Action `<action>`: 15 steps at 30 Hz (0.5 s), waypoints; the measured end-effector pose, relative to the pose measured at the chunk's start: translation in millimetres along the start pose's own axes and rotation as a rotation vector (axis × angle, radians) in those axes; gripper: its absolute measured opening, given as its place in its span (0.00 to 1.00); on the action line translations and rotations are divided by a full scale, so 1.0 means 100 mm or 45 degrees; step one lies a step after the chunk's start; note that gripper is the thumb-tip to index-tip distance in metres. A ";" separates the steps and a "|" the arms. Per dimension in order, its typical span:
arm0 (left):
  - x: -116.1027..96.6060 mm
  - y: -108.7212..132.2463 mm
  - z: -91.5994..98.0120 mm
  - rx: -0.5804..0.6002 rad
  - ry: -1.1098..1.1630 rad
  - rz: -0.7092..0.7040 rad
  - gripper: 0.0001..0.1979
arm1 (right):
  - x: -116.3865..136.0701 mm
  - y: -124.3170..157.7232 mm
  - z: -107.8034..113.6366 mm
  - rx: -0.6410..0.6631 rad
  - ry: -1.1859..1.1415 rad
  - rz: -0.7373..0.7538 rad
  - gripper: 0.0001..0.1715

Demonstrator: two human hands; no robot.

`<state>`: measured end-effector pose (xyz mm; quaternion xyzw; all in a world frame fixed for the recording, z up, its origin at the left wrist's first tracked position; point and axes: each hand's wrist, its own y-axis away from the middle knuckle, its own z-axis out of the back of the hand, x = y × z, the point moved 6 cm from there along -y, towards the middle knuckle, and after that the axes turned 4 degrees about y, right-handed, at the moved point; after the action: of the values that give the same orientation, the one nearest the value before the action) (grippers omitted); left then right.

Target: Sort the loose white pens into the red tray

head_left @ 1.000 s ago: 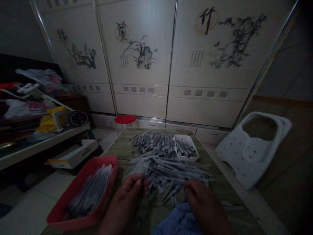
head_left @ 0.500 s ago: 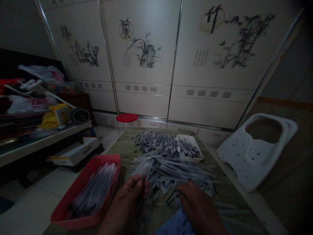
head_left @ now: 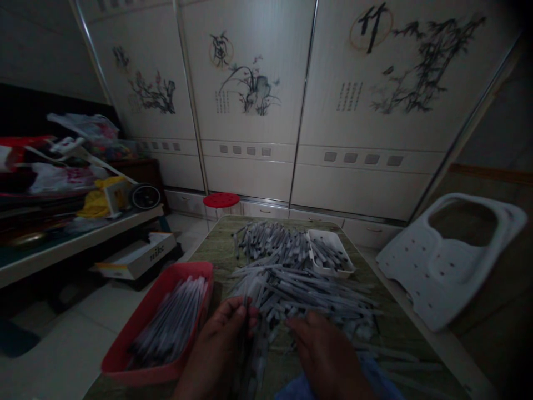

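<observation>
A large pile of thin pens with pale barrels [head_left: 308, 286] spreads over a green-brown table [head_left: 220, 236]. My left hand [head_left: 227, 328] is closed, thumb against fingers, on a pen that points up; more pens lie beneath it. To its left stands a pink-red basket [head_left: 108, 358] with pens laid lengthwise. My right hand [head_left: 318, 344] is at the near edge of the pile, fingers pointing left; its fingertips are blurred, and whether they hold a pen is unclear. At the back right of the pile sits a white tray [head_left: 347, 272] with pens in it.
Blue cloth [head_left: 297, 389] lies under my right wrist. A white plastic seat [head_left: 441, 266] stands right of the table, a red stool [head_left: 221, 200] behind it. Left are a cluttered bench [head_left: 83, 239] and a shoe box [head_left: 137, 258]. Sliding doors [head_left: 250, 172] close off the back.
The view has shifted so that things appear slightly farther right. My right hand has moved a little left against the pile, and the dark pen at its fingers no longer shows clearly.
</observation>
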<state>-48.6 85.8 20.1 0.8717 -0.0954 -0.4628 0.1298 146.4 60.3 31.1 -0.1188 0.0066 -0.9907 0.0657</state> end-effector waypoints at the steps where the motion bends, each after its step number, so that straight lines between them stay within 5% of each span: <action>1: -0.01 0.00 0.00 -0.004 0.001 0.000 0.12 | 0.05 -0.01 0.00 0.001 0.030 0.005 0.29; 9: 0.04 0.00 0.05 -0.009 0.020 0.026 0.09 | 0.23 -0.07 -0.08 -0.034 0.166 0.023 0.37; 15: 0.05 -0.04 0.09 0.017 -0.001 0.017 0.11 | 0.21 -0.10 -0.03 -0.032 0.108 -0.051 0.25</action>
<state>-53.1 87.0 10.7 0.8718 -0.1043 -0.4615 0.1271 123.7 67.5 33.3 -0.0777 0.0194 -0.9958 0.0441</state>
